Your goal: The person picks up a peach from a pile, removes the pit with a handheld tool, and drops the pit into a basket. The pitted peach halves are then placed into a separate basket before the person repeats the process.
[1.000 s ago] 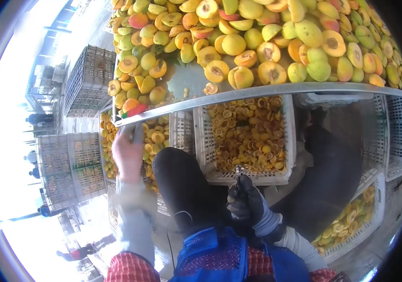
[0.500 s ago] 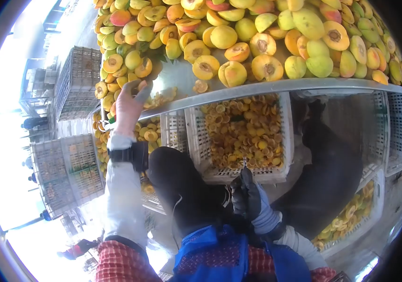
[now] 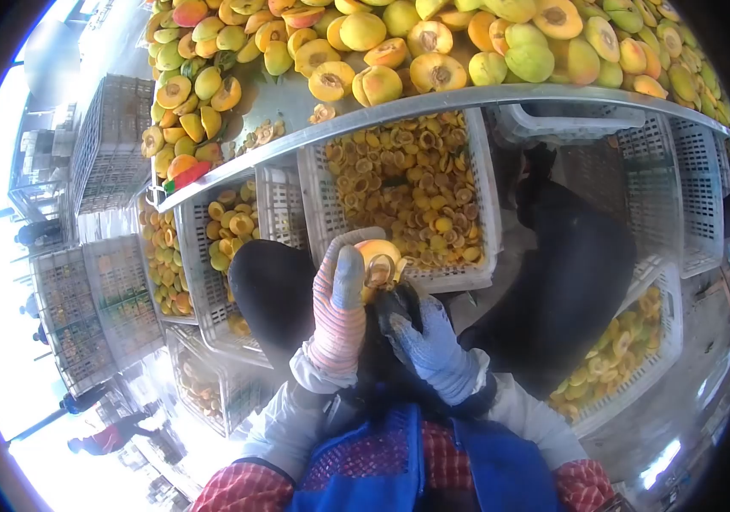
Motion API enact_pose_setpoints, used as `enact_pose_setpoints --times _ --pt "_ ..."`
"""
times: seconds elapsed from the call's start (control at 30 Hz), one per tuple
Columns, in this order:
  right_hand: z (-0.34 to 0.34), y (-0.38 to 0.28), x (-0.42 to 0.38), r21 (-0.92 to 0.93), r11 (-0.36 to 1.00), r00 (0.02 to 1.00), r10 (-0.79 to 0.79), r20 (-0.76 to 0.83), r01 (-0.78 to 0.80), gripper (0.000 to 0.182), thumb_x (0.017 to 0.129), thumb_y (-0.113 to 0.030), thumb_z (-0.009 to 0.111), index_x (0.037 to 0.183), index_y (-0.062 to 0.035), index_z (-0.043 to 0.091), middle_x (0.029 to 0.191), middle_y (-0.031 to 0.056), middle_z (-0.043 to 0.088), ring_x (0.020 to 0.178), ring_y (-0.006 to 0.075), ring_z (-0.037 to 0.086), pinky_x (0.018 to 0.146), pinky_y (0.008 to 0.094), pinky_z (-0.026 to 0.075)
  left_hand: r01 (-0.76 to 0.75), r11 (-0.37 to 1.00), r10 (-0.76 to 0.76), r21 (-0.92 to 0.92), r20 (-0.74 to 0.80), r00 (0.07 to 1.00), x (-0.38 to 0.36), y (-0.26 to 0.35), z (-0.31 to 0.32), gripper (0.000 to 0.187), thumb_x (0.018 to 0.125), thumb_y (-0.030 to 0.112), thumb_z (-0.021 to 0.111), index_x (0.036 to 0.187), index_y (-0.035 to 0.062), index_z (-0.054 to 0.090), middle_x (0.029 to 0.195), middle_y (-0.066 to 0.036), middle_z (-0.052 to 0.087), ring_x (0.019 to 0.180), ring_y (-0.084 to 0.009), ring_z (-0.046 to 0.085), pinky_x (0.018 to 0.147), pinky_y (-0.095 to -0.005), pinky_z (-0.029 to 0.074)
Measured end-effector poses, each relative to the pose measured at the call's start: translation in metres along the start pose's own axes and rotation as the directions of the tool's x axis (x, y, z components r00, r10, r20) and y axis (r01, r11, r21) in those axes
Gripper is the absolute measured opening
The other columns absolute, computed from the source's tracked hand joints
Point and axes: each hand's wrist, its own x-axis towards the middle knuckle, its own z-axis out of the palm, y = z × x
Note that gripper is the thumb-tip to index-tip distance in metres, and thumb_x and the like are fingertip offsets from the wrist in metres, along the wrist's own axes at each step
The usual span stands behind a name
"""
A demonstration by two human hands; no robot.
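Note:
A halved yellow-orange fruit [image 3: 380, 256] with a brown centre is held up between both hands over my lap. My left hand [image 3: 343, 294], in a light glove, has its fingers wrapped round the fruit's left side. At the fruit's lower right is my right hand [image 3: 423, 334], in a blue-grey glove with dark fingers, closed round something I cannot make out. A curled strip shows at the fruit's right edge. Just beyond the hands, a white crate [image 3: 486, 205] holds many small brown-yellow pieces.
A metal-edged table [image 3: 365, 119] bears a heap of halved fruit [image 3: 437, 72]. Other crates of fruit stand below left [image 3: 203, 256] and at the lower right [image 3: 668, 341]. Stacked crates [image 3: 117, 128] stand at the left. A person [image 3: 109, 435] is far off at the lower left.
My left hand has come down from the table to my lap and now holds a fruit half. My right hand has moved slightly up and left to meet it. The view has shifted.

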Motion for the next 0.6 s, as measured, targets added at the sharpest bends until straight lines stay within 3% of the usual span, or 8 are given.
enact_pose_setpoints --times 0.03,0.07,0.17,0.27,0.37,0.43,0.6 --pt "0.002 -0.003 -0.002 -0.017 1.000 1.000 0.011 -0.015 -0.011 0.048 0.093 -0.005 0.049 0.137 0.0018 0.031 0.122 0.0115 0.052 0.105 0.0159 0.053 0.088 0.0269 0.044 -0.034 0.996 0.036 0.077 -0.024 0.999 -0.002 -0.001 0.001 0.054 0.091 0.049 0.053 0.112 0.0004 0.057 0.094 -0.007 0.062 0.085 -0.0122 0.058 0.079 -0.0249 0.047" --pt "0.003 -0.006 -0.003 -0.023 0.999 0.999 0.027 -0.022 -0.027 0.048 0.093 -0.006 0.050 0.137 0.0021 0.032 0.121 0.0115 0.052 0.104 0.0155 0.053 0.088 0.0266 0.044 -0.060 0.997 0.062 0.040 -0.043 0.997 -0.004 -0.006 0.002 0.046 0.093 0.043 0.054 0.111 0.0008 0.058 0.091 -0.006 0.061 0.083 -0.0107 0.057 0.077 -0.0239 0.046" --pt "0.005 -0.016 -0.008 -0.022 0.996 0.996 0.088 -0.030 -0.089 0.048 0.093 -0.008 0.051 0.136 0.0030 0.033 0.120 0.0114 0.052 0.101 0.0149 0.053 0.086 0.0262 0.045 -0.096 0.992 0.103 0.085 -0.083 0.991 -0.008 -0.005 0.007 0.045 0.093 0.042 0.054 0.109 0.0006 0.059 0.088 -0.005 0.062 0.081 -0.0106 0.057 0.075 -0.0233 0.046" --pt "0.011 -0.007 -0.010 -0.293 0.923 0.932 -0.310 -0.187 0.248 0.032 0.088 -0.021 0.059 0.110 0.0023 0.055 0.086 0.0180 0.063 0.078 0.0313 0.062 0.066 0.0396 0.047 -0.074 0.994 0.081 0.076 -0.085 0.993 -0.011 -0.005 0.009 0.044 0.093 0.042 0.054 0.108 0.0004 0.060 0.086 -0.005 0.062 0.079 -0.0098 0.056 0.072 -0.0229 0.045" --pt "0.011 0.006 -0.010 -0.054 0.969 0.959 -0.245 -0.143 0.239 0.035 0.087 -0.021 0.060 0.112 0.0030 0.053 0.087 0.0179 0.063 0.080 0.0319 0.062 0.067 0.0385 0.047 -0.061 0.995 0.069 0.075 -0.104 0.992 -0.016 -0.006 0.012 0.046 0.093 0.043 0.054 0.107 0.0003 0.061 0.084 -0.005 0.062 0.075 -0.0092 0.056 0.070 -0.0229 0.045" --pt "0.010 0.019 -0.012 -0.030 0.972 0.959 -0.235 -0.157 0.233 0.037 0.087 -0.022 0.060 0.114 0.0035 0.052 0.087 0.0156 0.062 0.078 0.0287 0.061 0.069 0.0372 0.047 -0.038 0.997 0.043 0.061 -0.091 0.995 -0.018 -0.003 0.015 0.046 0.092 0.044 0.054 0.106 0.0006 0.061 0.084 -0.005 0.062 0.075 -0.0091 0.056 0.070 -0.0230 0.045" --pt "-0.004 0.011 -0.018 0.193 0.978 0.997 -0.083 0.000 0.082 0.039 0.089 -0.021 0.058 0.119 0.0039 0.050 0.090 0.0091 0.061 0.078 0.0148 0.057 0.070 0.0296 0.047 0.071 0.994 -0.070 0.082 -0.013 0.997 -0.018 -0.004 0.008 0.045 0.092 0.045 0.055 0.104 0.0016 0.062 0.085 -0.005 0.063 0.077 -0.0089 0.057 0.070 -0.0227 0.046"
